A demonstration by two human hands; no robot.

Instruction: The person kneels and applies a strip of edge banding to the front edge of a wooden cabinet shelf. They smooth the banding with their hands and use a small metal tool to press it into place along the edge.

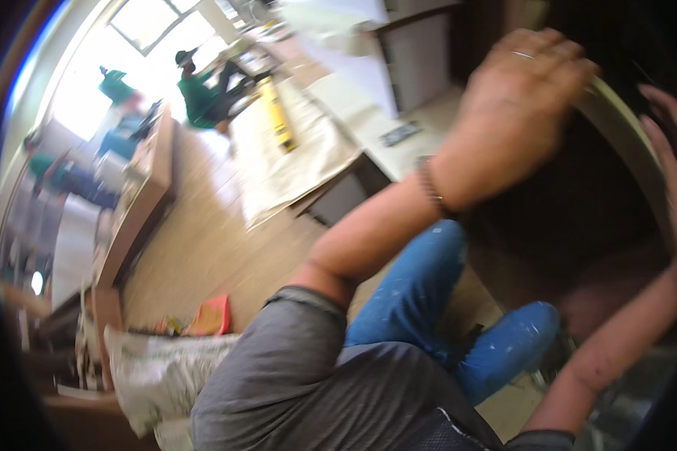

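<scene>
My left hand [523, 113], with a ring and a bracelet, reaches up to the top right and curls its fingers over the pale edge [620, 128] of a dark brown panel [557, 218]. My right hand [669, 150] is at the far right, partly cut off by the rim of the view, with its fingers curled at the same edge. My knees in blue jeans [504, 346] are bent below the panel.
Three people in green tops [199, 98] are in the background. A cream cloth [293, 180] bears a yellow tool [274, 116]. White cabinet parts [338, 52], a wooden counter [135, 218], a sack [150, 376] and an orange item [210, 316] lie around me.
</scene>
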